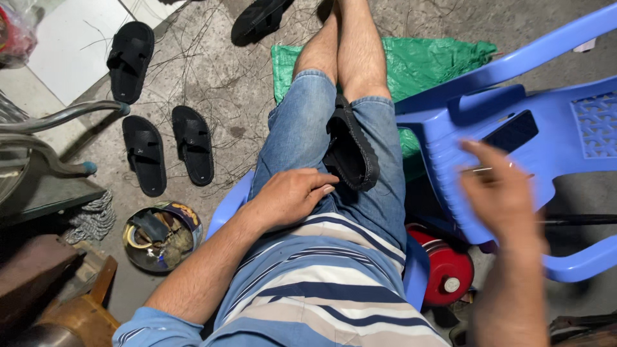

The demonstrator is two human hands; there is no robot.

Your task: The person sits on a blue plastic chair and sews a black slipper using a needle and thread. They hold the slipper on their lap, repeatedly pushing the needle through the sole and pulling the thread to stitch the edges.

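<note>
While you are sitting on a blue seat, your left hand [292, 196] is resting on your lap, on your jean shorts [302, 138]. Its fingers are loosely curled and are holding nothing. The fingertips are lying just beside a black sandal [350, 151], which is lying on your lap between your legs with its ridged edge showing. I cannot tell if the fingertips are touching it.

Your right hand [501, 193] is reaching out over a blue plastic chair [565, 148] at your right side. That hand is blurry. A thin metal stick [479, 170] is showing at its fingers, and the hand seems to be pinching it, but I cannot tell for sure. A dark flat phone [511, 132] is lying on the blue chair, just past your fingers.

A green sheet [437, 61] is lying on the floor under your legs. Three more black sandals [144, 154] are lying on the grey floor to your left, and another one [257, 19] is lying near your feet. A round tin [160, 234] full of small bits is sitting on the floor near your left arm. A red round can [447, 270] is sitting low under the blue chair.
</note>
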